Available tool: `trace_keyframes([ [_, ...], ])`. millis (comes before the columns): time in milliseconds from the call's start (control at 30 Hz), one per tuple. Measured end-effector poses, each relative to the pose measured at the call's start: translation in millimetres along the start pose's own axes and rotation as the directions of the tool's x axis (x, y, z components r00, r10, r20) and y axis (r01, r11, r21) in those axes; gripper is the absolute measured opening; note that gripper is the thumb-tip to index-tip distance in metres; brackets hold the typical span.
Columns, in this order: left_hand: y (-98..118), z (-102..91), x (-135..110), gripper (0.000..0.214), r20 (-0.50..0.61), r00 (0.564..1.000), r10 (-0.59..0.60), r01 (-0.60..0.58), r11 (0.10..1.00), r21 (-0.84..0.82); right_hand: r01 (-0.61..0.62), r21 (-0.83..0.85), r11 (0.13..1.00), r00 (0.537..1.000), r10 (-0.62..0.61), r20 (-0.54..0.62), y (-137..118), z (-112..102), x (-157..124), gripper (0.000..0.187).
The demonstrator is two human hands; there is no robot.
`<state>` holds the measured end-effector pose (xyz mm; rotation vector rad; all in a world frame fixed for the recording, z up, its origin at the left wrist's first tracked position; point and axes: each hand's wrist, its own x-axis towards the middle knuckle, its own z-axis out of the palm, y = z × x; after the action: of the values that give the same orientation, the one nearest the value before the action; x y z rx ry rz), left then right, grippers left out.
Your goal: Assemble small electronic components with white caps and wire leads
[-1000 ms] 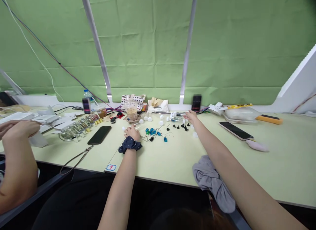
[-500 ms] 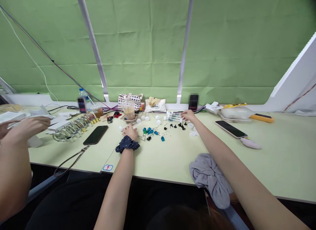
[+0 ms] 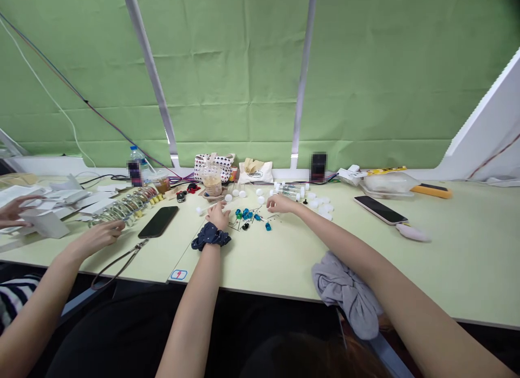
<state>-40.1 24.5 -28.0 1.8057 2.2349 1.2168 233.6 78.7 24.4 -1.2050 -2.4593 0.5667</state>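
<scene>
My left hand [image 3: 219, 217], wearing a dark dotted scrunchie at the wrist, rests on the table with its fingers curled at a clear tube with a white cap [image 3: 199, 210]. Its fingertips are partly hidden. My right hand [image 3: 280, 203] is low over the table, fingers pinched together; anything between them is too small to make out. Between the hands lie blue translucent pieces [image 3: 257, 217], a green piece [image 3: 239, 215], thin metal rods and a black piece [image 3: 245, 226]. Behind my right hand are clear tubes with white ends [image 3: 290, 193] and round white caps [image 3: 325, 207].
A co-worker's hand [image 3: 103, 234] is by a row of clear rings [image 3: 122, 207] at left. Nearby lie a dark phone [image 3: 158, 222] and white boxes [image 3: 49, 225]. A plastic cup [image 3: 212, 180] stands behind. At right are another phone [image 3: 379, 210] and a grey cloth [image 3: 345, 291].
My right hand has moved left and nearer, from the clear tubes to beside the blue pieces, covering most of the black pieces. My left hand shifted slightly. The co-worker's hand moved toward the rings.
</scene>
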Motion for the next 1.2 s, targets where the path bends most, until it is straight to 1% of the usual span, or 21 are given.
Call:
trace_keyframes([
  [100,-2.1,1.0,0.3,0.026,0.006,1.0,0.013,-0.014,1.0,0.011,0.085,-0.118,0.989,0.996,-0.083,0.023,-19.0,14.2,7.1,0.023],
  [167,-3.2,2.3,0.2,0.027,0.003,1.0,0.026,-0.026,0.999,0.028,0.102,-0.144,0.984,0.994,-0.095,0.057,-29.6,22.0,10.6,0.025],
  [333,1.3,1.6,-3.5,0.032,0.029,0.999,0.04,-0.042,0.998,0.051,0.016,-0.188,0.982,0.997,-0.002,0.071,-44.5,35.3,13.3,0.027],
  [400,7.1,-0.5,-6.3,0.033,0.015,0.997,0.074,-0.075,0.996,0.055,0.0,-0.18,0.984,0.998,0.012,0.064,-45.5,37.8,12.7,0.026],
  [467,15.0,-2.9,-9.3,0.032,0.003,0.99,0.139,-0.139,0.988,0.064,0.009,-0.162,0.987,0.998,0.002,0.064,-44.6,38.9,12.0,0.025],
  [567,28.3,-6.4,-13.7,0.024,0.033,0.965,0.259,-0.26,0.964,0.044,0.034,-0.144,0.989,0.997,-0.024,0.072,-41.6,39.3,11.7,0.024],
  [667,39.3,-7.8,-17.3,0.019,0.129,0.921,0.368,-0.37,0.929,-0.008,0.057,-0.152,0.987,0.998,-0.05,0.048,-38.2,39.5,12.3,0.024],
  [767,43.8,-5.4,-19.2,0.018,0.213,0.879,0.426,-0.431,0.902,-0.022,0.069,-0.145,0.987,0.998,-0.066,0.024,-34.8,40.5,13.1,0.024],
  [867,42.4,-0.8,-19.0,0.017,0.238,0.867,0.437,-0.449,0.894,-0.005,0.069,-0.108,0.992,0.997,-0.065,0.031,-32.1,42.2,14.0,0.027],
  [1067,39.3,1.9,-17.7,0.016,0.232,0.87,0.436,-0.441,0.897,-0.029,0.066,-0.096,0.993,0.997,-0.061,0.053,-30.8,43.1,14.7,0.027],
  [1133,40.6,1.2,-17.8,0.018,0.221,0.873,0.434,-0.433,0.9,-0.058,0.067,-0.09,0.994,0.997,-0.065,0.032,-32.2,41.8,14.0,0.027],
  [1200,42.4,0.8,-17.6,0.021,0.201,0.877,0.437,-0.42,0.899,-0.121,0.082,-0.06,0.995,0.996,-0.083,-0.014,-35.0,40.1,13.1,0.027],
])
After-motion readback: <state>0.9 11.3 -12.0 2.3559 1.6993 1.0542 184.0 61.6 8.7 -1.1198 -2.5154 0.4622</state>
